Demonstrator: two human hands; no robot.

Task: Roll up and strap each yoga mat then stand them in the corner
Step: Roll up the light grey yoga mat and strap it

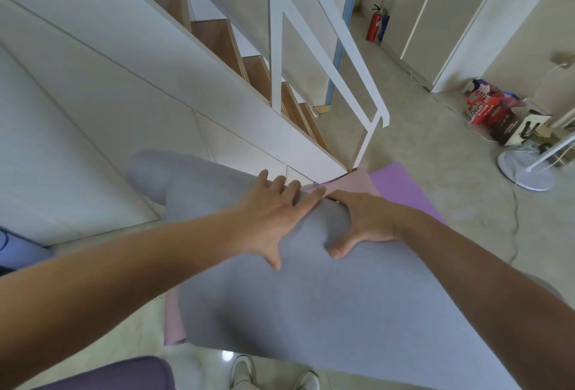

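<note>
Hands are both on the rolled-up end of the grey mat (311, 312), so we start there. Our left hand (267, 218) lies flat on top of the roll with the fingers spread wide and straight, just pressing down, nothing pinched. Our right hand (370, 218) sits right beside it and actually grips: thumb hooked on the near side of the roll, fingers wrapped over the far side where we can't see the tips. The roll runs off to the left past both hands, and the unrolled part of the grey mat stretches flat back toward us, ending just short of our shoes (244, 371). Under it there's a pink mat (351, 181) peeking out beyond the roll and again along the near left edge, and a purple mat (404, 193) under that, both flat on the floor (435, 147). Straight ahead is the staircase (258, 75) with its white railing (275, 62), the mats butting up near its bottom corner. Farther off: a red fire extinguisher (373, 24) by the wall, a pile of boxes and bags (491, 109), and a round white fan base (525, 171) on the right.
</note>
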